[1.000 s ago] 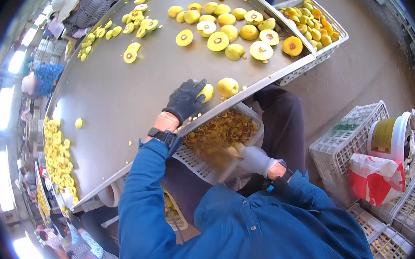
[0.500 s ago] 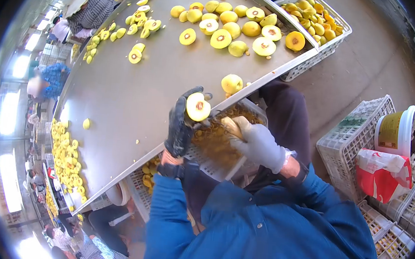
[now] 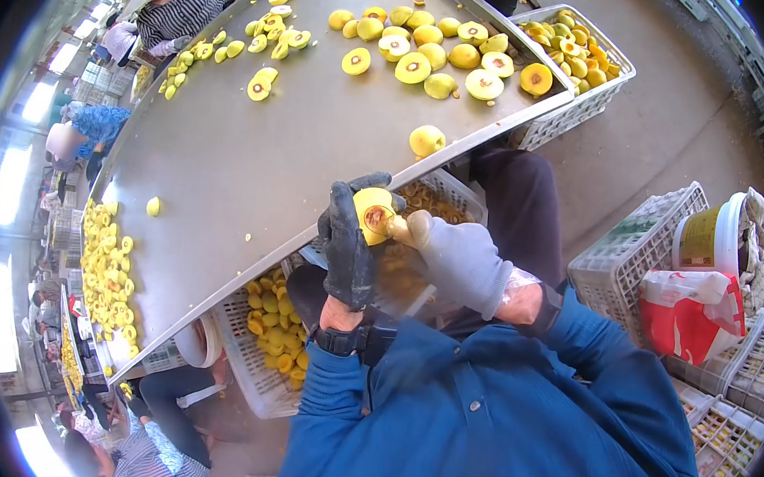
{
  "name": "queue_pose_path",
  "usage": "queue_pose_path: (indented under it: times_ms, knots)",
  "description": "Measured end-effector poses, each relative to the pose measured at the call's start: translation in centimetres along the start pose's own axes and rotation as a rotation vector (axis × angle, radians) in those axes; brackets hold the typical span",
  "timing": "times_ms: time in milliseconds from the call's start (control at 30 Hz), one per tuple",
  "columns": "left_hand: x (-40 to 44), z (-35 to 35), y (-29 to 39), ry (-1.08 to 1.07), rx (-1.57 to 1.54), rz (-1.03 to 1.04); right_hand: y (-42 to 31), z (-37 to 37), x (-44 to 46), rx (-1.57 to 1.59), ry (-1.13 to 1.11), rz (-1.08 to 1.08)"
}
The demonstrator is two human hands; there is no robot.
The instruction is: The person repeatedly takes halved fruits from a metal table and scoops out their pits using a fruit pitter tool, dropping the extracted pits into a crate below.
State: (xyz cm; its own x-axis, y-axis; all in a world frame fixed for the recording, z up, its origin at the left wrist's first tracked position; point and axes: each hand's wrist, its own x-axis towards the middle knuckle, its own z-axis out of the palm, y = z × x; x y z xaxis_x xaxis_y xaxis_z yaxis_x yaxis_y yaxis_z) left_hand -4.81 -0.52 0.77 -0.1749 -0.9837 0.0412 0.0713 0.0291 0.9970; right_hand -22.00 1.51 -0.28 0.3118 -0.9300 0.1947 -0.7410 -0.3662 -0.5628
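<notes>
My left hand [image 3: 347, 258], in a black glove, is closed around a yellow peach half [image 3: 373, 198] with its cut face turned to the right. My right hand [image 3: 468, 265], in a light grey glove, grips a short tool with a pale, wood-like handle [image 3: 400, 230]. The tool's front end meets the brown pit area in the middle of the peach half; its tip is hidden there. Both hands are over a white crate [image 3: 462, 189] of brown scraps, beside the metal table's edge. A single yellow peach [image 3: 426, 141] lies on the table just beyond my left hand.
The metal table [image 3: 253, 166] carries several peach halves [image 3: 412, 67] at the far end and a heap of peach pieces [image 3: 108, 271] at the left. Peach-filled crates stand below [image 3: 230, 321] and at the far corner [image 3: 612, 77]. Crates, a bucket [image 3: 703, 237] and a red-white bag [image 3: 690, 312] stand right.
My right hand has brought the tool up to the peach half, where before it was apart from it. The peach half has turned toward the right. The view has shifted slightly.
</notes>
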Motion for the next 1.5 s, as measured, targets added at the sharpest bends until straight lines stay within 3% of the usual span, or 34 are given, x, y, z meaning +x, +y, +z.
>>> queue_pose_path:
  times_ms: [167,267,333,467,567,600,667,733,800,900,933,1100,1167,1200,1300,1400,1500]
  knots:
    - [0.0,-0.2,0.2,-0.001,-0.035,-0.037,0.4,-1.1,0.3,-0.044,-0.057,-0.010]
    - [0.7,-0.3,-0.1,0.038,-0.040,-0.053,0.6,-0.7,0.6,0.186,-0.140,-0.005]
    - [1.4,-0.2,-0.5,0.082,-0.033,-0.057,0.2,-0.6,0.9,0.173,-0.167,-0.005]
    - [1.9,0.5,-0.4,0.132,0.026,0.094,0.0,-0.5,0.4,0.265,-0.141,-0.023]
    - [1.8,1.1,-0.1,0.166,0.015,0.231,-1.3,-1.3,0.6,1.092,-0.395,0.229]
    - [1.8,1.3,0.1,0.179,-0.024,0.243,-2.7,-4.8,0.9,1.300,-0.626,0.466]
    - [1.7,1.5,0.6,0.176,-0.044,0.255,-2.3,-3.8,0.5,1.539,-0.667,0.416]
    - [1.7,1.4,1.3,0.142,-0.008,0.255,-1.9,-2.0,-0.1,1.596,-0.605,0.313]
    - [1.5,0.8,1.3,0.064,-0.052,0.224,-2.0,-0.2,-0.2,1.463,-0.445,0.156]
    - [0.7,1.3,0.8,0.027,-0.125,0.138,-1.7,-0.1,0.1,1.031,-0.396,0.100]
    - [0.5,1.3,0.6,0.008,-0.172,0.109,-1.8,-1.0,-0.1,1.140,-0.574,0.226]
    - [1.5,1.9,0.2,0.006,-0.271,0.173,-0.5,0.0,0.1,1.835,-0.861,0.229]
    - [2.4,1.7,-0.7,0.151,-0.209,0.205,0.3,0.5,0.6,2.202,-1.072,0.285]
    - [2.8,1.5,-1.0,0.222,-0.182,0.216,0.7,0.2,0.6,2.203,-1.096,0.230]
    - [3.0,-1.0,-1.2,0.318,-0.182,0.074,0.6,-0.7,0.0,1.198,-0.604,0.323]
    - [2.2,-3.1,-2.1,0.313,-0.184,0.024,3.9,3.4,-1.1,0.034,-0.354,0.117]
    - [1.0,-3.6,-2.4,0.375,-0.227,-0.006,3.7,4.0,-1.2,0.228,-0.233,0.043]
